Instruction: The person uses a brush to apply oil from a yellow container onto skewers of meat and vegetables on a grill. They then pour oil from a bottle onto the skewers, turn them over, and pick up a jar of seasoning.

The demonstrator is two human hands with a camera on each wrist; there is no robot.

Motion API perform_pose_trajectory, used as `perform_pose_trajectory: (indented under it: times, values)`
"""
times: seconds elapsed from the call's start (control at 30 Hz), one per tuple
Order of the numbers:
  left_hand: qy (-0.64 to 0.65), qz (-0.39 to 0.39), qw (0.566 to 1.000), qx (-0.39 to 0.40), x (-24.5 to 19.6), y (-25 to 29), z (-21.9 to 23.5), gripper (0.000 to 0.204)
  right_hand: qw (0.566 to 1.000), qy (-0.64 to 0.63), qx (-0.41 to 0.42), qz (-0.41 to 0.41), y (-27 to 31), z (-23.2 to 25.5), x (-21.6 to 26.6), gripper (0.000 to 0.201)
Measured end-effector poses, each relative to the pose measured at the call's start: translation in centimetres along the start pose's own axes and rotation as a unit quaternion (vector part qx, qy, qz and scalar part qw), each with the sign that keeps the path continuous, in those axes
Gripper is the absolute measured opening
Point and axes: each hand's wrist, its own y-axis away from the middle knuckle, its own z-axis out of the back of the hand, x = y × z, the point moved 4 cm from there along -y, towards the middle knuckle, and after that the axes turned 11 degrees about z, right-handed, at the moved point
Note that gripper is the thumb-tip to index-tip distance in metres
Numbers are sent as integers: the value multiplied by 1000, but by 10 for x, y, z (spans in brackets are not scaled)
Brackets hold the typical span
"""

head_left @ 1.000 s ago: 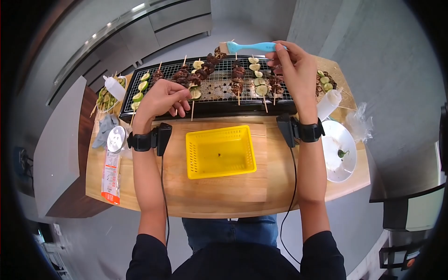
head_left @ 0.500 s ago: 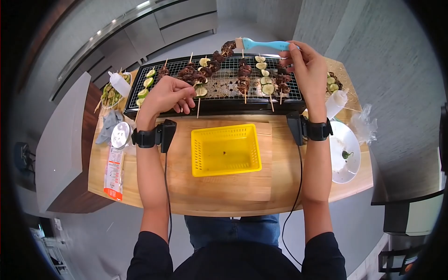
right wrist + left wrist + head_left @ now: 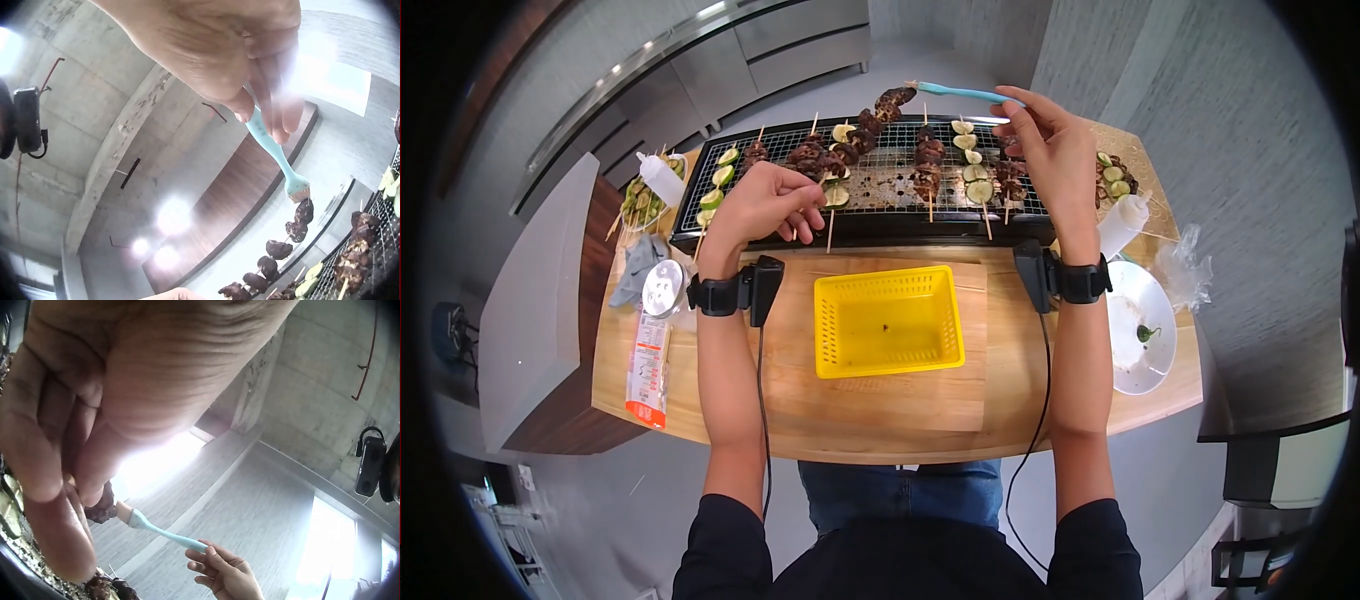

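Observation:
My left hand (image 3: 775, 205) pinches the near end of a skewer of dark grilled meat (image 3: 868, 128), tilted so its far end rises above the grill (image 3: 900, 232). In my right hand (image 3: 1052, 150) is a light blue basting brush (image 3: 970, 94), pinched by its handle. The brush's bristles (image 3: 300, 196) are right at the topmost meat piece in the right wrist view. Thumb and fingers hide the skewer's held end in the left wrist view. More meat skewers (image 3: 928, 165) and zucchini skewers (image 3: 975, 172) lie across the wire grate.
A yellow basket (image 3: 890, 373) stands on the wooden table before the grill. To the right are a white squeeze bottle (image 3: 1122, 225), a white plate (image 3: 1135, 375) and a plastic bag (image 3: 1185, 265). Another squeeze bottle (image 3: 662, 180), a grey cloth (image 3: 638, 265) and a packet (image 3: 647, 375) are at left.
The basting brush has turned from its broad side to edge-on in the head view, its bristles staying at the skewer's far end. My left hand keeps its pinch. The whole view has shifted slightly.

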Motion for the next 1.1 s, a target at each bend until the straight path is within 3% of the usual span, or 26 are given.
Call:
perform_pose_trajectory:
  times: [0.7, 1.1]
  values:
    - [35, 35, 997, 65, 4, -34, -58, 28, 1000, -15, -21, -16, 0, 9, 8, 24]
    - [-13, 32, 997, 66, 0, -31, -63, 29, 1000, -9, -16, -17, 0, 10, 10, 26]
